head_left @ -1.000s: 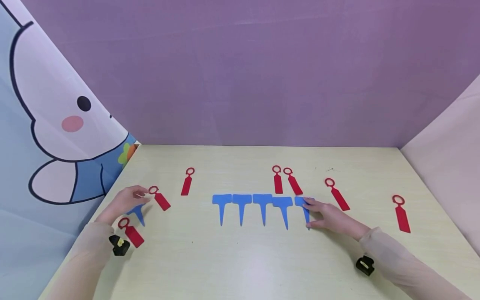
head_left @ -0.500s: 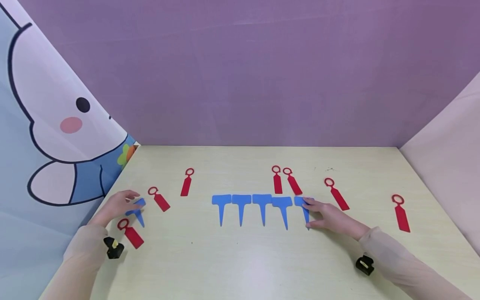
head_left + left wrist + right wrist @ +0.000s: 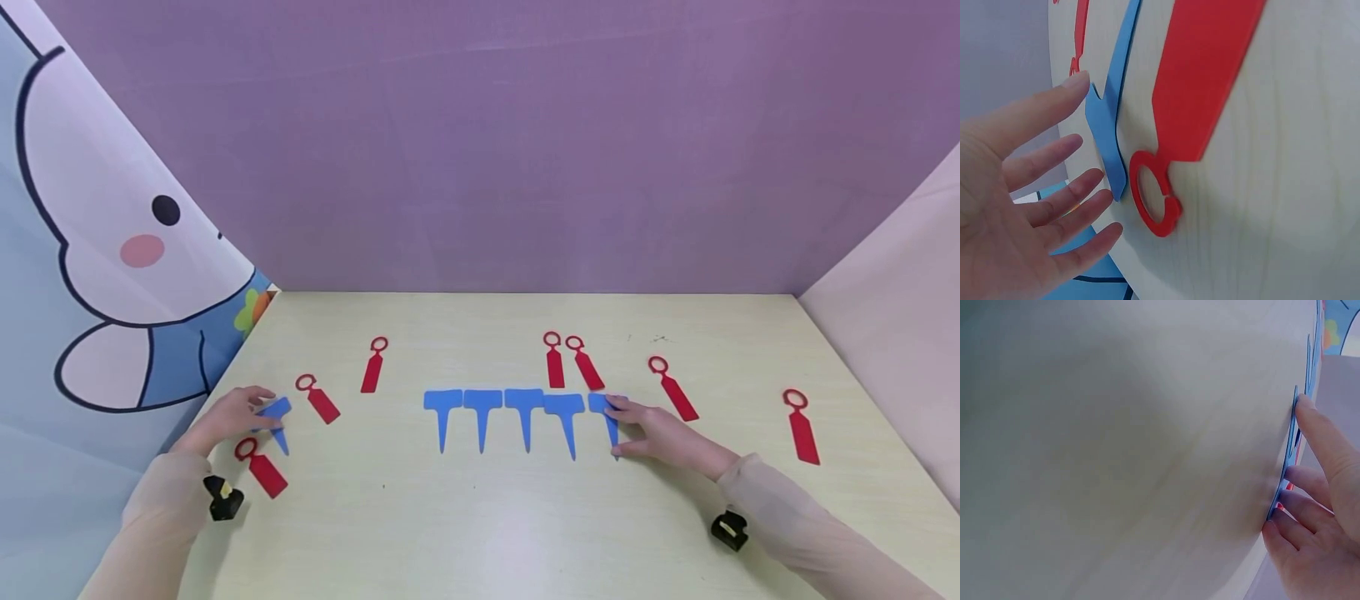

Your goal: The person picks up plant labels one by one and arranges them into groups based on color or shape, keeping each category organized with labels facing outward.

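My left hand (image 3: 228,417) hovers at a blue T-shaped plant label (image 3: 277,408) on the table's left side. The left wrist view has its thumb and fingers (image 3: 1060,209) apart, with the label (image 3: 1107,128) beyond them. A red tag with a ring (image 3: 268,477) lies just nearer, its ring close to the wrist. My right hand (image 3: 660,432) rests on another blue plant label (image 3: 597,402), at the right end of a row. Its thumb is at the stem's tip and its fingers touch the wide head, partly hiding the label. In the right wrist view this label (image 3: 1289,434) appears edge-on.
Several blue labels (image 3: 523,398) line up in the table's middle, stems toward me. More red ring tags lie about: one beyond the left hand (image 3: 324,406), a pair behind the row (image 3: 555,367), one at far right (image 3: 805,439). A purple backdrop (image 3: 480,150) stands behind.
My left hand has moved left and slightly nearer, away from the red ring tag, uncovering more of the blue plant label. My right hand has stayed in place.
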Motion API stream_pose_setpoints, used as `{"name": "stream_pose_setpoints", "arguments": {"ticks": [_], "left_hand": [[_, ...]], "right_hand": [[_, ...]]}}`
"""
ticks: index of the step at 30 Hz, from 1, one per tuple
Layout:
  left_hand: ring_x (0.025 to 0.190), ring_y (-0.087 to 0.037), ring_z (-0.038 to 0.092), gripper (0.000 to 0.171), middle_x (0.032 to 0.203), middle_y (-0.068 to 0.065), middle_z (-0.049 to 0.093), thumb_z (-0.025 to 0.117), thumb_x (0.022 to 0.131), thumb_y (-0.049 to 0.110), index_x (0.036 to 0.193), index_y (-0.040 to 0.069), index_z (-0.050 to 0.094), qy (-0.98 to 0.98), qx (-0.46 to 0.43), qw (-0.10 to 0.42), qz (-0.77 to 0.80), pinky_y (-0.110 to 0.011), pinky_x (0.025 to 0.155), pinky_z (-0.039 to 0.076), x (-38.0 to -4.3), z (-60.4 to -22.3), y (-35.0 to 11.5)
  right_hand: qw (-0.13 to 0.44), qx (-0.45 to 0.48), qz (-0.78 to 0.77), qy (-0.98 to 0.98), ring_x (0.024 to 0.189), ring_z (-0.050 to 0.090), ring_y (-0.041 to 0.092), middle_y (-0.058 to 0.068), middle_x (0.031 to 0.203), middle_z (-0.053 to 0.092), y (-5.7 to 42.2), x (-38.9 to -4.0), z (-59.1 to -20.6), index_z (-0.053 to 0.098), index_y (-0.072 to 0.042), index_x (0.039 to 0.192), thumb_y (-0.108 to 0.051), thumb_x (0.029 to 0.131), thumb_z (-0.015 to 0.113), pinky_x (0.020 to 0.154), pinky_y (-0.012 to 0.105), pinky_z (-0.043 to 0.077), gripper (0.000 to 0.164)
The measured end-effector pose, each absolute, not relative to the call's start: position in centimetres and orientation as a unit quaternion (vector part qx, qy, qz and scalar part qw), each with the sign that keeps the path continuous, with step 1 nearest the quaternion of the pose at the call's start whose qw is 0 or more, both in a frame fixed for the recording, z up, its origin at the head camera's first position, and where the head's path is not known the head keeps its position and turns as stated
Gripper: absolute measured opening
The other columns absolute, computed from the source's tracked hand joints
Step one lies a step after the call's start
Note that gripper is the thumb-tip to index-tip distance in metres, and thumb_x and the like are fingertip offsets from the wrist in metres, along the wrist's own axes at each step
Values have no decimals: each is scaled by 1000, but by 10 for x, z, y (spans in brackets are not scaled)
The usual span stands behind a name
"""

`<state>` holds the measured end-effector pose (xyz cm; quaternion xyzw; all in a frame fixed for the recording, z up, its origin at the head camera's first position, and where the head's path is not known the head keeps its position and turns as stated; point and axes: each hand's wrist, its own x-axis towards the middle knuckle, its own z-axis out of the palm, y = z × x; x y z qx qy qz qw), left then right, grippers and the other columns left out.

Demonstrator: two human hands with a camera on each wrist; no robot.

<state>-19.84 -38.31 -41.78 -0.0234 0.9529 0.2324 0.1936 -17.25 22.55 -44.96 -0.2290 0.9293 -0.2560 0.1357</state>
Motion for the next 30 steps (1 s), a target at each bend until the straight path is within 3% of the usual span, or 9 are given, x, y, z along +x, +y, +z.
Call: {"name": "stream_pose_setpoints", "arguments": {"ticks": [15,30], "left_hand": [[92,-39,42,59,106,-30,42,69,75,26,111,-13,45,959,-4,168,229,-48,73,45,-200,-427,-385],[94,-38,43,56,105,-27,45,69,76,26,111,-7,39,943,0,179,282,-45,74,47,-200,-433,-390]], "right_hand": [[136,-228,-253,930,124,31,39,19,137,34,225,-172,-448,45,0,127,-29,71,72,91,42,40,69],[142,-225,-253,930,124,30,39,19,138,34,224,-173,-447,44,0,128,-28,71,72,92,43,39,68]]}}
